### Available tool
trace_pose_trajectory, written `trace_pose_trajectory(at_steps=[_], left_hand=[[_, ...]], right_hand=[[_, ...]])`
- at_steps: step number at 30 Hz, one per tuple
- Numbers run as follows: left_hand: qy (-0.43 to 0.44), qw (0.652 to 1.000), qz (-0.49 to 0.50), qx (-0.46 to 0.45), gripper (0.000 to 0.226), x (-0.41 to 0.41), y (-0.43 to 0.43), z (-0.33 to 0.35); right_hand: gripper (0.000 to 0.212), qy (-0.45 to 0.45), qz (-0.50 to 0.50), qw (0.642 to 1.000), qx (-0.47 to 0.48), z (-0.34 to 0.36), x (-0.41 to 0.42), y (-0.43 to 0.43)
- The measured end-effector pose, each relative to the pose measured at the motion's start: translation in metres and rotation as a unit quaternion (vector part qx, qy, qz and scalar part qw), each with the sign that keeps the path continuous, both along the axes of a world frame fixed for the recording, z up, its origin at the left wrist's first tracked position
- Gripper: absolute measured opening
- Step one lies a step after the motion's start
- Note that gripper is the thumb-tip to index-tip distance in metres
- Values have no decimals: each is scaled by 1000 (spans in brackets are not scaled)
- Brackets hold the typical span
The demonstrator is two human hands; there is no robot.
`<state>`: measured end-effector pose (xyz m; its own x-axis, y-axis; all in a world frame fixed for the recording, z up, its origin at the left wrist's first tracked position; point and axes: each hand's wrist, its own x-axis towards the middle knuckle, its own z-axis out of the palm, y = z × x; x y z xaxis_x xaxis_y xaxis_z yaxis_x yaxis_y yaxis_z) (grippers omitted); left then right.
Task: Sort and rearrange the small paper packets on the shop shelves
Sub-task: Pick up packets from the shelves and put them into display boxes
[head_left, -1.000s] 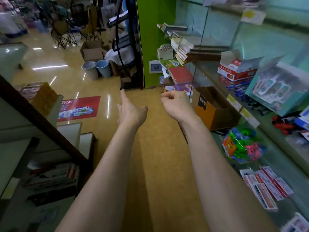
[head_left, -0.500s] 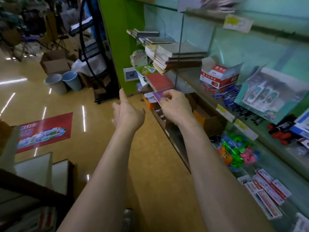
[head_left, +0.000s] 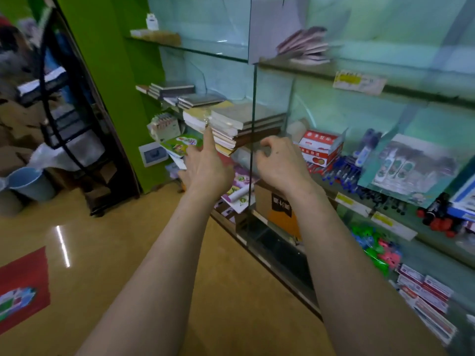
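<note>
My left hand (head_left: 208, 170) is raised in front of the glass shelves with its thumb pointing up, its fingers loose and holding nothing. My right hand (head_left: 280, 163) hovers beside it at the edge of an upright glass divider (head_left: 253, 111). Its fingers are curled, and no packet shows in them. Small red-and-white paper packets (head_left: 424, 291) lie in rows on the bottom shelf at lower right. A blurred fan of pinkish packets (head_left: 305, 47) lies on the top shelf.
Stacked notebooks (head_left: 241, 124) fill the middle shelf behind my hands, next to a red-white box (head_left: 321, 147) and blue pens (head_left: 341, 170). Below stand an orange cardboard box (head_left: 280, 209) and a bag of toys (head_left: 375, 250). A black rack (head_left: 72, 111) and a bucket (head_left: 30, 183) stand left.
My view has swung right and up toward the shelves. Both hands have risen and moved closer to the notebook shelf; the right hand now sits at the glass divider.
</note>
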<state>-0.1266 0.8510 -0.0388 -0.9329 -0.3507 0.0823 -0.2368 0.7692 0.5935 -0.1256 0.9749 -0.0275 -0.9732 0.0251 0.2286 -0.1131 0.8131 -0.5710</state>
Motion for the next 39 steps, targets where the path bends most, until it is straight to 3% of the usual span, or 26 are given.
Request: trace_pose_trajectory(at_steps=[15, 25, 39], left_hand=[[141, 959, -225, -104, 89, -109, 42, 72], [180, 931, -280, -149, 89, -185, 96, 131], [182, 906, -281, -259, 91, -291, 138, 153]], right_hand=[[42, 55, -104, 981, 154, 70, -74, 28], [36, 101, -140, 963, 209, 141, -130, 105], [42, 8, -118, 970, 210, 154, -222, 164]])
